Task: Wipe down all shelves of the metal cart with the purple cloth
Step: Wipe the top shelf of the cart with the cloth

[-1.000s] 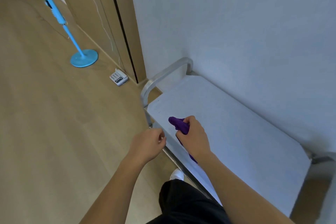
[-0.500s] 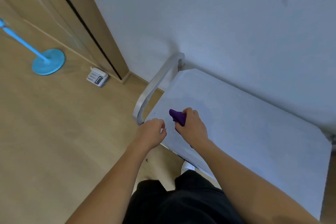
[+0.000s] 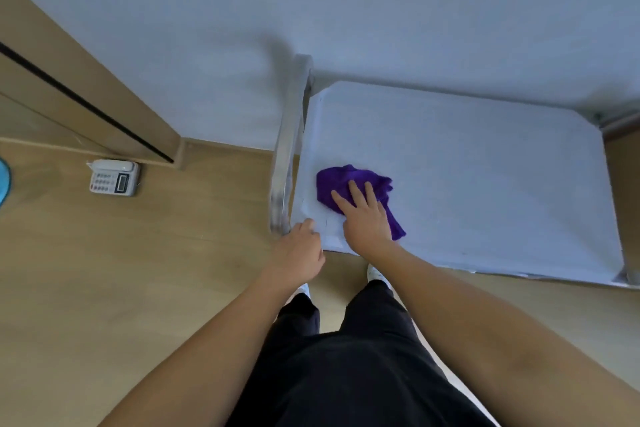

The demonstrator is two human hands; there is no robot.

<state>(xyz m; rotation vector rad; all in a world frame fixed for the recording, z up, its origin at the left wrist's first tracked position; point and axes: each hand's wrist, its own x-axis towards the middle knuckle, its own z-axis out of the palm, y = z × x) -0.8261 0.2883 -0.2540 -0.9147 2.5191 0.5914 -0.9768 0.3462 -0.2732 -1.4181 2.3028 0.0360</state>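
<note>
The metal cart's top shelf (image 3: 485, 177) fills the right half of the view, seen from straight above, with its curved handle (image 3: 285, 156) at the left end. The purple cloth (image 3: 337, 184) lies spread on the shelf near the front left corner. My right hand (image 3: 363, 215) presses flat on the cloth with fingers apart. My left hand (image 3: 301, 250) grips the shelf's front left corner, fingers curled over the edge. The lower shelves are hidden under the top one.
The cart stands against a white wall (image 3: 346, 10). A white desk phone (image 3: 114, 177) lies on the wooden floor by a wooden door frame (image 3: 86, 87). A blue fan base (image 3: 3, 180) shows at the left edge. My legs and shoes stand at the cart's front.
The cloth, bunched in my right fist before, now lies spread flat on the shelf under my open palm. My view has tilted to look straight down. My left hand moved onto the shelf corner.
</note>
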